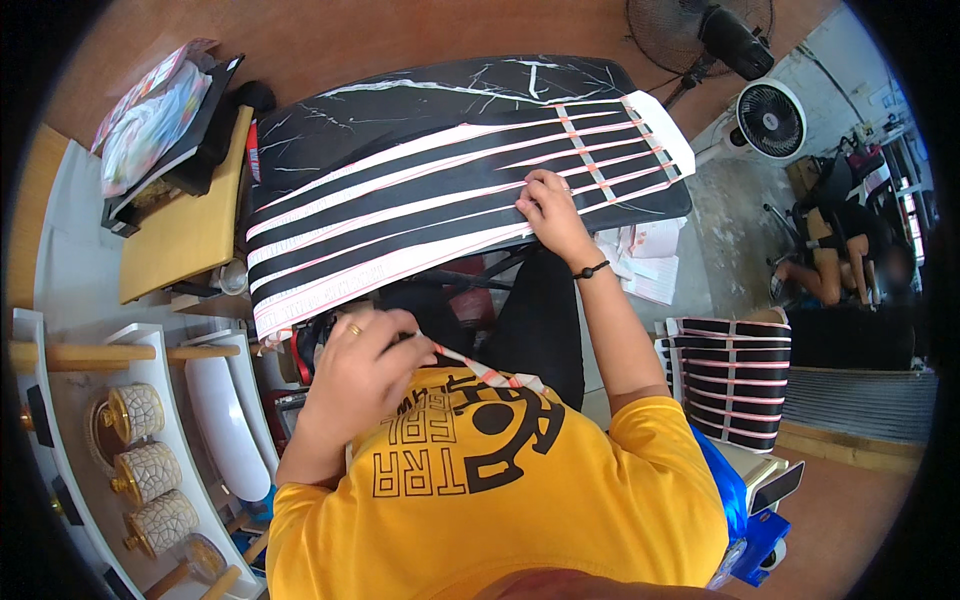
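A long sheet of black strips (400, 212) with white, red-lined bands between them lies across a dark marble-patterned table (420, 90). My right hand (548, 212) rests on its near edge, right of the middle. Its fingers are bent together, and whatever lies under their tips is hidden. Left of my lap, my left hand (362, 365) is raised with curled fingers by the sheet's near left corner. From its fingertips a thin white-and-red paper strip (490, 373) trails right across my yellow shirt. Narrow tapes (585, 155) cross the sheet near its right end.
A second striped black sheet (735, 385) hangs at my right. Papers (650, 260) lie beyond the table's right end. Two fans (770, 118) stand far right, and another person (850, 240) is behind. At left are a yellow stool (190, 240) and shelves with patterned jars (150, 470).
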The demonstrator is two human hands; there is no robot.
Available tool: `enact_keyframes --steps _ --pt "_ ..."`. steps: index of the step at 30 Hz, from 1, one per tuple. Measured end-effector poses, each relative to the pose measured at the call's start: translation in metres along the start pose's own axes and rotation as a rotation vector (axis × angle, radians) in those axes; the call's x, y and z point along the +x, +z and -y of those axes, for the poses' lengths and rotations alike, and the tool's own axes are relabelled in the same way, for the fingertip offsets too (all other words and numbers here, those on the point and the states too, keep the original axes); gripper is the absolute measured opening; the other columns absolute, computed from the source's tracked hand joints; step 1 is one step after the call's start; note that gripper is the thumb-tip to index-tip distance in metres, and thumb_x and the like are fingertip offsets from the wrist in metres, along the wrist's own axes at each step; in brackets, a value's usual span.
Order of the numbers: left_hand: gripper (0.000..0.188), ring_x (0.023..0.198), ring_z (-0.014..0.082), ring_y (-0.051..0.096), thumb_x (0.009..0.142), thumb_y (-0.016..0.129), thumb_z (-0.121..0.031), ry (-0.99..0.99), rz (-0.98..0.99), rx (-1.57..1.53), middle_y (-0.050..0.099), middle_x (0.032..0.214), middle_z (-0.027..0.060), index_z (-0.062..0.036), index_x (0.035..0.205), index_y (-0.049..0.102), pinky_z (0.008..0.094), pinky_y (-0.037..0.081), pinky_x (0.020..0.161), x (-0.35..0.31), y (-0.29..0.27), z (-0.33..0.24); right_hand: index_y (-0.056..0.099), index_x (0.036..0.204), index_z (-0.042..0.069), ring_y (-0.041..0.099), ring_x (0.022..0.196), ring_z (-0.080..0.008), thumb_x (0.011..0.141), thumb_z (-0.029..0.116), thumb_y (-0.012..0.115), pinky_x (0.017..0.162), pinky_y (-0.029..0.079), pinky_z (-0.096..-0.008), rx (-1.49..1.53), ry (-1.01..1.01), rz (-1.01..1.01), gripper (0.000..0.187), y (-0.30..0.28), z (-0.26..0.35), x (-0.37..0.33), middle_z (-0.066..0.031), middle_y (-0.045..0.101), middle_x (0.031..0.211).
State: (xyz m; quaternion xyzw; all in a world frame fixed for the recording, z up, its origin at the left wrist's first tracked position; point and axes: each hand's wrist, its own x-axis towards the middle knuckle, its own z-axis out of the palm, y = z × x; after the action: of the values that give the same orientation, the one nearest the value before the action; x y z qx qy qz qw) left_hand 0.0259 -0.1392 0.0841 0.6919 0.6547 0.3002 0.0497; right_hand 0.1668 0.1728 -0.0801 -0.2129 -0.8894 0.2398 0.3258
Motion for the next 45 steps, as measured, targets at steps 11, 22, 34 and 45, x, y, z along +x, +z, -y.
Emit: enact_keyframes --steps 11,22,34,45 --pt "0.01 0.072 0.0106 0.059 0.084 0.071 0.002 -0.941 -0.776 -0.2 0.065 0.08 0.0028 0.0003 0.092 0.067 0.0223 0.047 0.068 -0.137 -0.06 0.117 0.066 0.086 0.004 0.058 0.105 -0.0335 0.086 0.016 0.068 0.091 0.046 -0.0405 -0.047 -0.003 0.023 0.013 0.0 -0.005 0.0 -0.0158 0.062 0.113" --pt "0.023 0.074 0.0134 0.065 0.081 0.074 -0.001 -1.959 -0.423 -0.888 0.069 0.087 0.0063 0.0025 0.103 0.069 0.0265 0.056 0.068 -0.523 0.015 0.034 0.062 0.095 0.001 0.056 0.105 -0.016 0.096 0.01 0.062 0.089 0.045 -0.0281 0.282 0.125 0.014 0.009 -0.015 -0.038 0.002 -0.012 0.06 0.123" --pt "0.012 0.06 0.0152 0.062 0.093 0.06 -0.011 -3.097 -0.336 -0.325 0.068 0.081 0.0081 -0.0033 0.089 0.068 0.0302 0.048 0.048 -0.704 0.284 -0.121 0.063 0.109 -0.006 0.058 0.11 -0.018 0.1 0.014 0.057 0.099 0.045 -0.031 0.329 0.163 -0.201 0.023 -0.049 0.0 0.026 -0.0139 0.063 0.121" --pt "0.023 0.073 0.0227 0.067 0.091 0.061 -0.017 -3.123 -1.666 -0.551 0.068 0.087 0.0078 -0.0017 0.108 0.065 0.0339 0.054 0.056 -0.685 0.289 -0.105 0.061 0.111 -0.006 0.061 0.109 -0.0204 0.101 0.011 0.054 0.098 0.05 -0.0313 0.452 0.142 -0.123 0.021 -0.042 0.004 0.031 -0.0156 0.063 0.119"
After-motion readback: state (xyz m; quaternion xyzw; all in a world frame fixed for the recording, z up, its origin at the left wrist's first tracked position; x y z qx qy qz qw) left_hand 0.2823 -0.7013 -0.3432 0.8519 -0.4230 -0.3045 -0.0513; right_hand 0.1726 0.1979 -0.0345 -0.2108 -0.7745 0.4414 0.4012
